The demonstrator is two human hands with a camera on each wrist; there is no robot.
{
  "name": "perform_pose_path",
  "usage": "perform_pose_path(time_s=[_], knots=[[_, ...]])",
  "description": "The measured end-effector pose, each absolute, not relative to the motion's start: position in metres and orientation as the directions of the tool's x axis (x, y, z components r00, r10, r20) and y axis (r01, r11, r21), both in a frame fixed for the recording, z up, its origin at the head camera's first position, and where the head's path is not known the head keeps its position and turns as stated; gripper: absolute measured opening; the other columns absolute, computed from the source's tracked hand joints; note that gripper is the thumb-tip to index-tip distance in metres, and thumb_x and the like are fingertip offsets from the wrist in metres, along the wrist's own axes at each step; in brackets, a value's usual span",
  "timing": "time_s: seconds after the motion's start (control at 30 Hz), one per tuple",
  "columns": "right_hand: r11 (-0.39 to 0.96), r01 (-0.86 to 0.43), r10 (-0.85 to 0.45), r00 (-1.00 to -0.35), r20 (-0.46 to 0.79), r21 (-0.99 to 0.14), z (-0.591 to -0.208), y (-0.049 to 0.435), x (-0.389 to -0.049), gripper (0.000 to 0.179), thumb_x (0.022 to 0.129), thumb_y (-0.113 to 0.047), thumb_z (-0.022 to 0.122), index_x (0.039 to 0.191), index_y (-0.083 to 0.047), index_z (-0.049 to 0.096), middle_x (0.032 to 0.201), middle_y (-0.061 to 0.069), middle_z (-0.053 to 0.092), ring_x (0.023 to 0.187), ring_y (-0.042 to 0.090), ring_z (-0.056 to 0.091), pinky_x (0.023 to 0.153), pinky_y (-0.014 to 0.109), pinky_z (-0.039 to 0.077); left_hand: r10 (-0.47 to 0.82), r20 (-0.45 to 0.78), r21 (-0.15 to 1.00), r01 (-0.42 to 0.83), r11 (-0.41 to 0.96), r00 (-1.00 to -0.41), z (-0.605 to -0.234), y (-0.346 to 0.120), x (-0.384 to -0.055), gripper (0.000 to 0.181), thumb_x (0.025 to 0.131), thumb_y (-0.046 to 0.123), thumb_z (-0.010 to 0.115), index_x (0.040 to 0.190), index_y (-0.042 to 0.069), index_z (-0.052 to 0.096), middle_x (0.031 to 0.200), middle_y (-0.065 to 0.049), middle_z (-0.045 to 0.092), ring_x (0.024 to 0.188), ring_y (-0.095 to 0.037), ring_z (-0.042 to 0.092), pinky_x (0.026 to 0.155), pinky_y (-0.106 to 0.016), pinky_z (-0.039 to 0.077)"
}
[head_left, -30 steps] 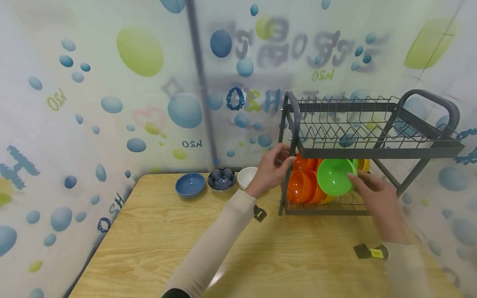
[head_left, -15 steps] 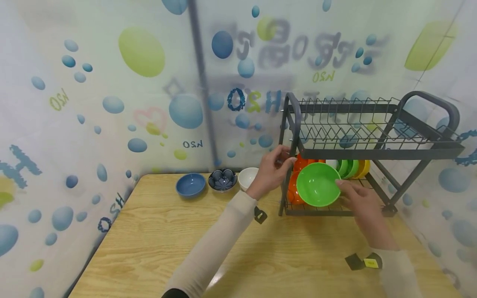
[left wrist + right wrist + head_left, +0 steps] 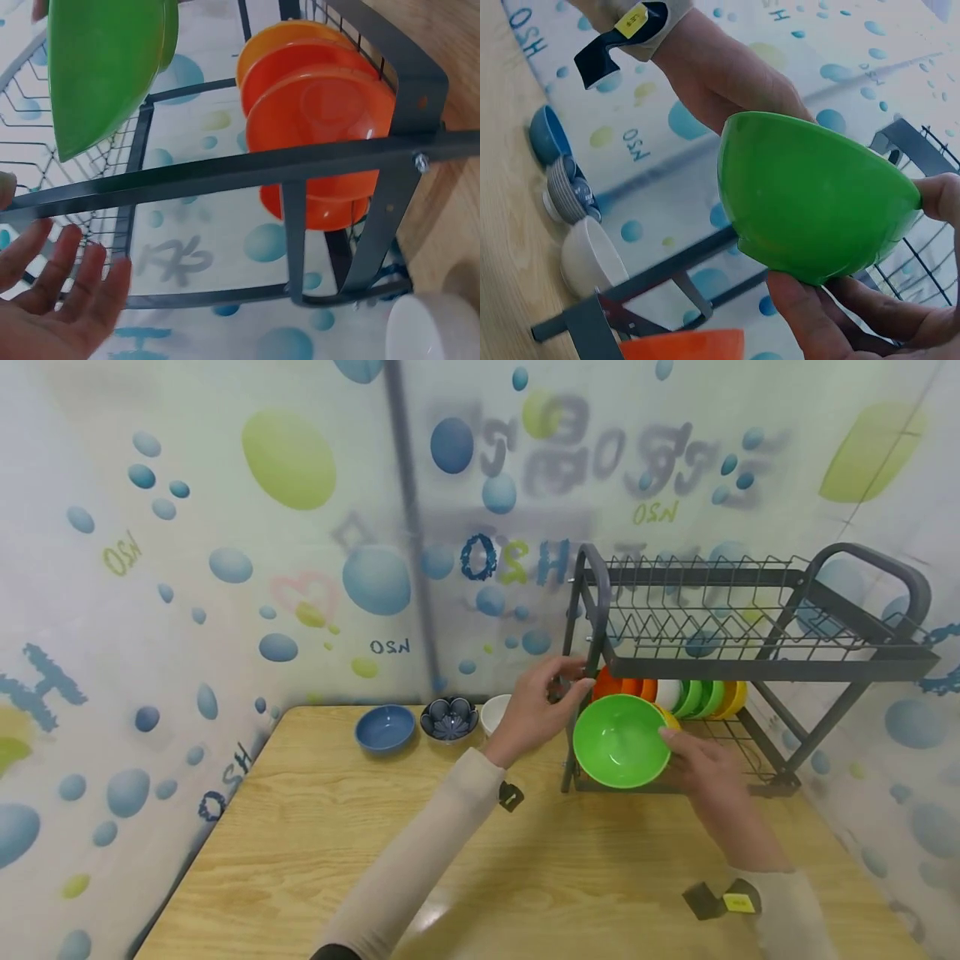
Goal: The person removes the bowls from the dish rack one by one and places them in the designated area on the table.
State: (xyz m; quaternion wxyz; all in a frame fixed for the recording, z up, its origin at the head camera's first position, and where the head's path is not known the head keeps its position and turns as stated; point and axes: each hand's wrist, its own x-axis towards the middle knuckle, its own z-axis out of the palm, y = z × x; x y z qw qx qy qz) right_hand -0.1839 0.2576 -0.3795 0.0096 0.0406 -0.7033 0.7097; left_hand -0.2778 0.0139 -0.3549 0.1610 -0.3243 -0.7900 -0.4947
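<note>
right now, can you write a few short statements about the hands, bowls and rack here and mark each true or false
1. The right hand holds a glossy green round bowl. True.
2. The left hand is at the left side of the two-tier dark metal rack. True.
3. The green bowl sits on the rack's upper tier. False: it is held in front of the lower tier.
4. Glossy orange round bowls stand in the lower tier. True.
5. Every bowl in view is in the rack or a hand. False: a shallow round blue bowl, a dark petal-patterned bowl and a plain white bowl stand on the light wood-grain table.
</note>
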Motion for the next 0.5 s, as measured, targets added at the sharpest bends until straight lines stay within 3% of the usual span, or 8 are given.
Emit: perform_pose_path(time_s=[0.23,0.37,0.5], knots=[[-0.052,-0.042,-0.112,-0.993,0.047,-0.998,-0.377,0.246,-0.18,0.029,0.108,-0.032,0.054,0.099,-0.022,0.079,0.101,-0.013,0.076,0.098,0.002,0.071,0.087,0.019,0.058,0.385,0.631,0.544,0.738,0.401,-0.674,-0.349,-0.009,-0.255,0.041,0.099,0.036,0.069,0.135,0.017,0.062,0.133,0.0,0.06,0.131,-0.018,0.053,0.113,-0.042,0.046],[-0.085,0.014,-0.137,-0.991,-0.003,-0.996,-0.374,0.239,-0.18,0.034,0.108,-0.034,0.052,0.094,-0.021,0.079,0.096,-0.011,0.076,0.093,0.003,0.071,0.085,0.021,0.059,0.459,0.637,0.478,0.785,0.395,-0.619,-0.349,-0.021,-0.24,0.042,0.096,0.035,0.073,0.133,0.016,0.064,0.133,0.001,0.06,0.131,-0.018,0.049,0.112,-0.043,0.045],[-0.124,0.04,-0.162,-0.987,-0.019,-0.992,-0.373,0.232,-0.18,0.031,0.109,-0.033,0.051,0.098,-0.022,0.077,0.099,-0.01,0.075,0.093,0.006,0.073,0.084,0.025,0.061,0.536,0.623,0.443,0.822,0.359,-0.57,-0.349,-0.029,-0.225,0.045,0.093,0.035,0.077,0.132,0.015,0.064,0.133,0.002,0.062,0.127,-0.015,0.05,0.108,-0.037,0.047]])
